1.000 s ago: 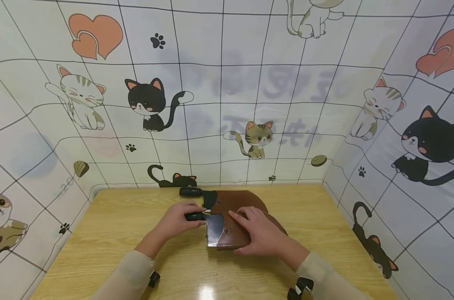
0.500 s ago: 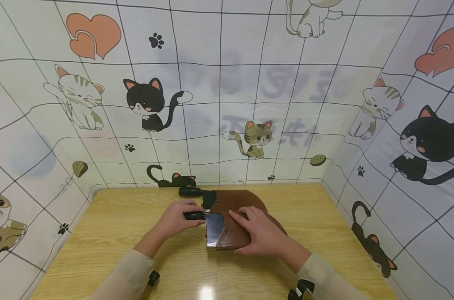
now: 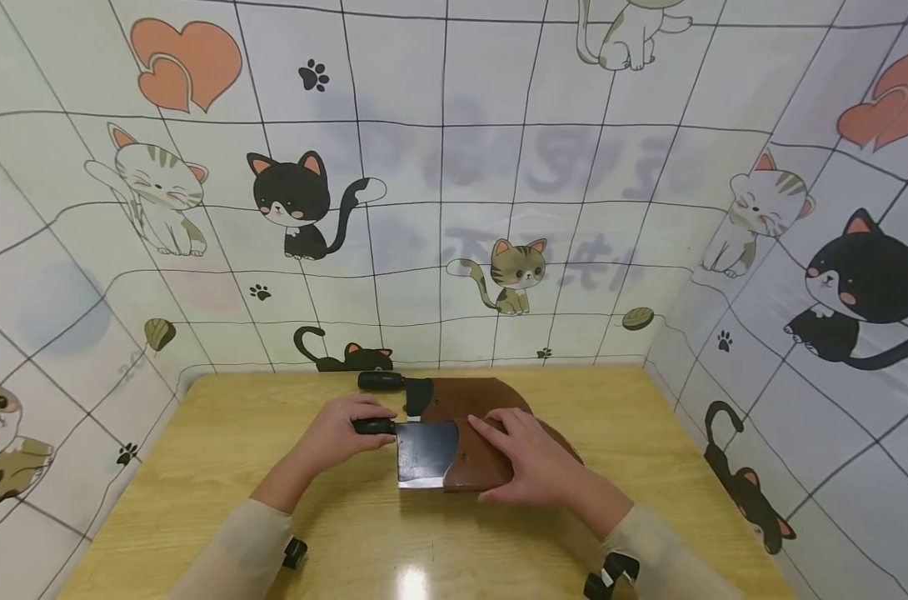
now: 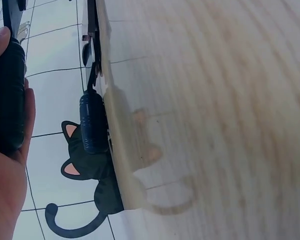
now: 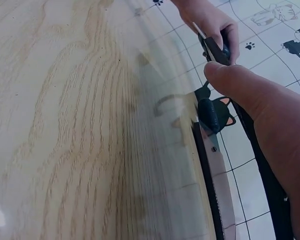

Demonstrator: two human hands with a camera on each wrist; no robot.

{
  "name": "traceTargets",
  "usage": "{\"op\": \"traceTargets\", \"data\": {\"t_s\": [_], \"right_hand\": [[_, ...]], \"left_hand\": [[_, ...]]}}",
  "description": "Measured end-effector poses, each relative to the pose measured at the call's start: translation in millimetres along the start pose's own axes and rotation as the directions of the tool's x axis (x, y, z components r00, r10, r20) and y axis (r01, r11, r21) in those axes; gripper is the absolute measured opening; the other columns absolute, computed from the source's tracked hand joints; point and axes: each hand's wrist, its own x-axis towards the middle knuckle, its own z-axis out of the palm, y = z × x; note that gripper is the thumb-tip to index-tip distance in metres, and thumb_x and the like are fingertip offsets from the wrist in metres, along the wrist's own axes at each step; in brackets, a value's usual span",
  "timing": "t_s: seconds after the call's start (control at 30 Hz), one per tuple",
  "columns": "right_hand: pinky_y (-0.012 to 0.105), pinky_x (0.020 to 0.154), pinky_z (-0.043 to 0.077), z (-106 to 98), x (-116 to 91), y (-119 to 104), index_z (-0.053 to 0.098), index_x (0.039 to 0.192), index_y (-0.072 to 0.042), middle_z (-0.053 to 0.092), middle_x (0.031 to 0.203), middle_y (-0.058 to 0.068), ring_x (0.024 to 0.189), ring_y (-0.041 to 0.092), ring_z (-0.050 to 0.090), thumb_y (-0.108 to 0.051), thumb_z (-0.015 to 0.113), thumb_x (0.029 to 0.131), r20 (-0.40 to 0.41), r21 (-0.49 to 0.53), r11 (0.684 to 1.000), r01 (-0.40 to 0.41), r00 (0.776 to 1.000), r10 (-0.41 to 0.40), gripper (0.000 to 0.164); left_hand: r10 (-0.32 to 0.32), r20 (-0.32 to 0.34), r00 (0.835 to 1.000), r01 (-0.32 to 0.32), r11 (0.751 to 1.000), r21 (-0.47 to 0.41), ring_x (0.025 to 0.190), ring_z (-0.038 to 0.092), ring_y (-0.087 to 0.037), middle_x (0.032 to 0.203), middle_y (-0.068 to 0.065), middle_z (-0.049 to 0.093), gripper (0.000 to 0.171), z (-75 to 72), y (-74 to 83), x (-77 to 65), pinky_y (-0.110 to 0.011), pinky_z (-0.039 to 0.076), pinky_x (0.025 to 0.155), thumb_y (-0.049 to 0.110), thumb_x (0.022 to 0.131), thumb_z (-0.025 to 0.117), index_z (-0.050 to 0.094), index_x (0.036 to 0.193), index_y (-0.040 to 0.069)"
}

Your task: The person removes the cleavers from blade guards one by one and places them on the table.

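A cleaver (image 3: 426,452) with a black handle sits partly inside a brown leather sheath (image 3: 475,467); a broad stretch of blade shows outside it. My left hand (image 3: 341,435) grips the handle (image 4: 10,100), fingers and thumb around it in the left wrist view. From the other side my right hand (image 3: 536,460) holds the sheath, thumb along the near edge and fingers over its face. Seen from the right wrist, the sheath is edge-on and raised off the table. Part of the sheath is hidden under the right hand.
Behind lies a second cleaver (image 3: 381,381), black-handled, in its own brown sheath (image 3: 469,395), near the back edge of the wooden table (image 3: 236,442). A white cat-print sheet (image 3: 394,233) hangs around the back and sides.
My left hand has moved left with the cleaver, and more blade shows outside the sheath. My right hand and the sheath have shifted slightly right. The second cleaver stays put.
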Motion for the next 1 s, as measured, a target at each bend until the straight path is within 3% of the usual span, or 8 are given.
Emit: {"op": "traceTargets", "data": {"t_s": [0.2, 0.37, 0.53, 0.8, 1.0], "right_hand": [[0.057, 0.117, 0.043, 1, -1, -2, 0.040, 0.174, -0.019, 0.048, 0.156, 0.007, 0.145, 0.029, 0.045, -0.081, 0.083, 0.083, 0.015, -0.002, 1.000, -0.001, 1.000, 0.001, 0.118], [0.056, 0.116, 0.044, 2, -1, -1, 0.040, 0.174, -0.020, 0.048, 0.155, 0.007, 0.144, 0.028, 0.046, -0.083, 0.080, 0.083, -0.004, -0.021, 1.000, 0.006, 1.000, -0.006, 0.118], [0.056, 0.118, 0.043, 4, 0, -1, 0.039, 0.174, -0.020, 0.047, 0.157, 0.007, 0.145, 0.028, 0.045, -0.085, 0.077, 0.083, 0.009, -0.022, 1.000, -0.002, 1.000, 0.002, 0.118], [0.057, 0.121, 0.040, 3, -1, -1, 0.037, 0.175, -0.022, 0.046, 0.159, 0.006, 0.148, 0.027, 0.043, -0.077, 0.087, 0.081, 0.028, 0.007, 0.999, -0.042, 0.999, 0.042, 0.119], [0.058, 0.122, 0.039, 5, -3, 2, 0.036, 0.175, -0.022, 0.045, 0.162, 0.008, 0.149, 0.029, 0.042, -0.075, 0.087, 0.083, 0.036, -0.003, 1.000, -0.012, 0.999, 0.012, 0.118]], "left_hand": [[-0.048, 0.000, 0.999, 0.048, 0.995, 0.082, 0.109, 0.074, -0.018, 0.118, 0.010, 0.079, 0.040, 3.8, 0.4, -2.7, -0.043, 0.061, 0.089, 0.036, 0.090, 0.096, 0.086, 0.125, 0.020], [-0.084, -0.021, 0.996, 0.085, 0.991, 0.100, 0.112, 0.074, -0.023, 0.120, 0.006, 0.080, 0.038, 6.6, 2.5, -1.3, -0.049, 0.060, 0.093, 0.033, 0.089, 0.096, 0.086, 0.124, 0.022], [-0.098, -0.022, 0.995, 0.099, 0.991, 0.087, 0.115, 0.074, -0.026, 0.121, 0.003, 0.080, 0.039, 6.5, 3.8, -0.1, -0.052, 0.060, 0.096, 0.032, 0.090, 0.095, 0.086, 0.125, 0.019], [-0.114, -0.033, 0.993, 0.114, 0.993, 0.004, 0.115, 0.074, -0.024, 0.123, 0.004, 0.078, 0.035, 5.1, -3.3, -6.7, -0.048, 0.061, 0.094, 0.031, 0.092, 0.095, 0.086, 0.124, 0.021], [-0.112, -0.040, 0.993, 0.114, 0.993, 0.042, 0.115, 0.073, -0.025, 0.123, 0.005, 0.078, 0.036, 2.9, -5.5, -11.9, -0.048, 0.060, 0.093, 0.034, 0.092, 0.094, 0.085, 0.125, 0.021]]}}
